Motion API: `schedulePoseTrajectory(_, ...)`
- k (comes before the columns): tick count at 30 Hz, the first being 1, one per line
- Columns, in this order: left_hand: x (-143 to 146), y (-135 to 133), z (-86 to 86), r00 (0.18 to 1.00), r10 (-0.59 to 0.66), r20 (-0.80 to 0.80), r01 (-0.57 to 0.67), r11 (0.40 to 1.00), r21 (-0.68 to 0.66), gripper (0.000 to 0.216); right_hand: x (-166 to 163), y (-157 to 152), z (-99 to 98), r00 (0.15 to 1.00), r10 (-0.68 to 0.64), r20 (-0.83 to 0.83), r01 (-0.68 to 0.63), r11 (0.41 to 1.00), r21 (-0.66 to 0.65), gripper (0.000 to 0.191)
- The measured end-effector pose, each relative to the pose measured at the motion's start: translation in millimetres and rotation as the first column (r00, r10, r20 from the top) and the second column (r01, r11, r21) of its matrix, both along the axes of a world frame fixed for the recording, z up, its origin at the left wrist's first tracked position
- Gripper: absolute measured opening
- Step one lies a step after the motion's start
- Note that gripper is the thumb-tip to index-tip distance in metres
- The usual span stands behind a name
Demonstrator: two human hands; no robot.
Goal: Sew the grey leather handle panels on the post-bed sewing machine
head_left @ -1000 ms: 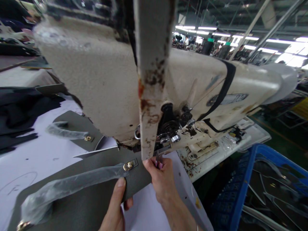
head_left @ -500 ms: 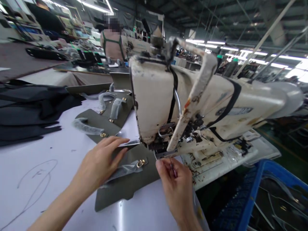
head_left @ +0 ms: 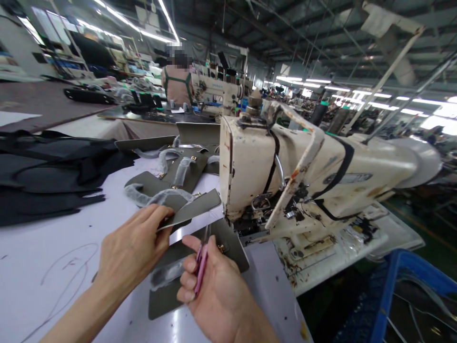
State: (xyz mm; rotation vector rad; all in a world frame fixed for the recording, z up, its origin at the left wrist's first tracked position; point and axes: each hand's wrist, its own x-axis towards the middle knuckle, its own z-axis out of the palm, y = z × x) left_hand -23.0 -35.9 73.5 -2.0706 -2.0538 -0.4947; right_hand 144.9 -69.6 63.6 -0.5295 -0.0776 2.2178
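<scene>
Your left hand (head_left: 134,243) pinches the raised edge of a grey leather panel (head_left: 193,210), while your right hand (head_left: 214,286) grips pink-handled snips (head_left: 202,259).

The lifted panel tilts up off the white table (head_left: 43,238), its near end caught between your left thumb and fingers, its far end pointing at the sewing machine (head_left: 285,166). Just beneath it lies a second grey panel (head_left: 232,247) with a brass clasp and a plastic-wrapped strap (head_left: 166,274), partly under your right hand. Your right fingers are curled shut around the snips, blades pointing up toward the lifted panel. Farther back lie more grey panels (head_left: 178,171), dark fabric (head_left: 46,171) at left, and a blue crate (head_left: 400,286) at right. Another person (head_left: 176,83) stands at a far bench.
</scene>
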Motion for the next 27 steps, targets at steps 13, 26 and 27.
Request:
schedulePoseTrajectory(13,-3,-8,-7.3,0.995,-0.019,-0.101,0.028,0.996,0.087,0.019,-11,23,1.9,0.972,-0.197,-0.130,0.184,0.977,-0.104,0.040)
schedulePoseTrajectory(26,-10,-9,-15.3,0.986,-0.035,-0.163,0.046,0.997,0.061,0.018,-11,13,-2.4,0.978,-0.161,-0.129,0.142,0.980,-0.142,0.043)
schedulePoseTrajectory(27,-11,-9,-15.7,0.987,-0.035,-0.159,0.045,0.997,0.062,0.018,-11,14,-1.7,0.977,-0.164,-0.138,0.144,0.980,-0.140,0.044)
